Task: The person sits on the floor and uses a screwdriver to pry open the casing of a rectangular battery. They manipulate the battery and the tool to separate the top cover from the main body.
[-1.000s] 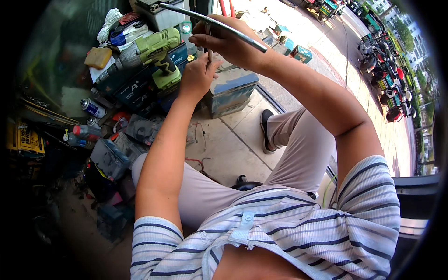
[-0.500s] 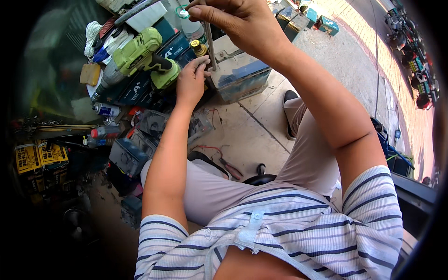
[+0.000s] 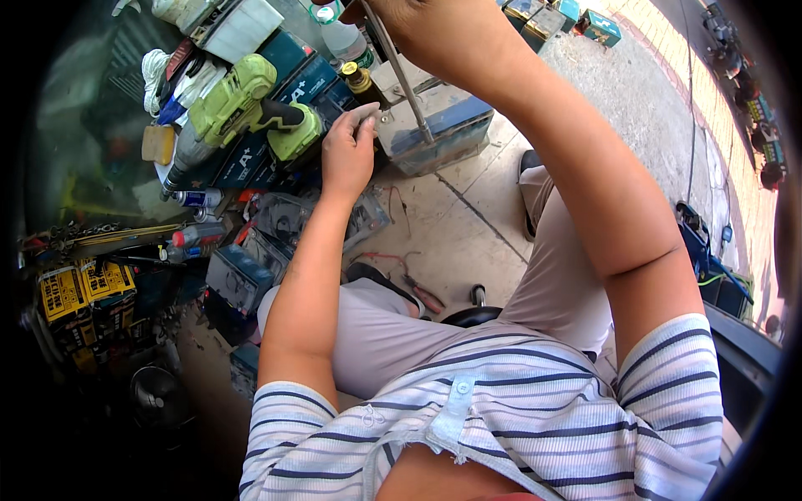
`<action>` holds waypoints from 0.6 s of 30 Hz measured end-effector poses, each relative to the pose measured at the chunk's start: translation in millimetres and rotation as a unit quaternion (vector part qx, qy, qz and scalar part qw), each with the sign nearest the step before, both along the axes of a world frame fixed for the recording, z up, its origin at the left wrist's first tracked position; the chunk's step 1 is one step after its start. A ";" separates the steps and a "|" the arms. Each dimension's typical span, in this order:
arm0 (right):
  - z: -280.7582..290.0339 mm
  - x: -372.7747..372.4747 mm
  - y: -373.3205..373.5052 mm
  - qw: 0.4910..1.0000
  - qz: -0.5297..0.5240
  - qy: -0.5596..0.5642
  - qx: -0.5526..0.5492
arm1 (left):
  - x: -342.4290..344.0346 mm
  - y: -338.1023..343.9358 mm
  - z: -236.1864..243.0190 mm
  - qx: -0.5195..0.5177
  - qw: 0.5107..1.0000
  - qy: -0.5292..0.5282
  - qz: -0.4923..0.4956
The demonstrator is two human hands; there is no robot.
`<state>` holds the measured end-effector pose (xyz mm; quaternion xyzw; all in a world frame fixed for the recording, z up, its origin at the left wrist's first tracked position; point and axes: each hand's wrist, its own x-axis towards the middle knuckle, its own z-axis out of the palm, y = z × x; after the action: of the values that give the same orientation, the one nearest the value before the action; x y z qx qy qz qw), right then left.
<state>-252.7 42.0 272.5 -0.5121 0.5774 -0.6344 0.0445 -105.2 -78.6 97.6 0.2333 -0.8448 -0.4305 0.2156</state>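
A boxy grey battery (image 3: 451,138) with a blue strip along its top edge stands on the tiles ahead of me. My right hand (image 3: 451,37), partly cut off by the upper edge of the view, grips a long thin grey metal rod (image 3: 403,79). The rod slants down and its lower end meets the battery's top near the front. At the battery's left top corner is my left hand (image 3: 349,150), with thumb and fingers apart and nothing in them. A dark bottle with a gold cap (image 3: 357,77) stands just behind those fingers.
A green cordless impact wrench (image 3: 238,104) lies on dark boxes at the left, near a clear plastic bottle (image 3: 341,37). Red-handled pliers (image 3: 426,296) lie on the floor by my foot. Yellow boxes (image 3: 83,288) sit far left; more batteries (image 3: 535,25) stand at the back.
The rod's lower end has shifted right, from the battery's left corner to farther along its top. My left hand stays by that corner. The whole view has shifted slightly.
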 end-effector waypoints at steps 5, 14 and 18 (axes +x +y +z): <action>-6.1 -15.6 -7.7 0.993 0.004 -0.113 0.041 | 9.9 25.7 14.8 0.122 0.992 -0.030 -0.018; -0.5 -22.0 18.2 0.979 -0.131 -0.136 0.077 | 26.8 50.6 30.7 0.380 0.923 -0.046 -0.033; -2.1 -26.5 16.9 0.976 -0.137 -0.140 0.092 | 34.9 48.6 29.0 0.401 0.915 -0.041 -0.013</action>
<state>-279.2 58.9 270.5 -0.3284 0.6862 -0.6435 0.0845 -70.3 -29.9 126.7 0.3067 -0.6126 -0.7256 0.0641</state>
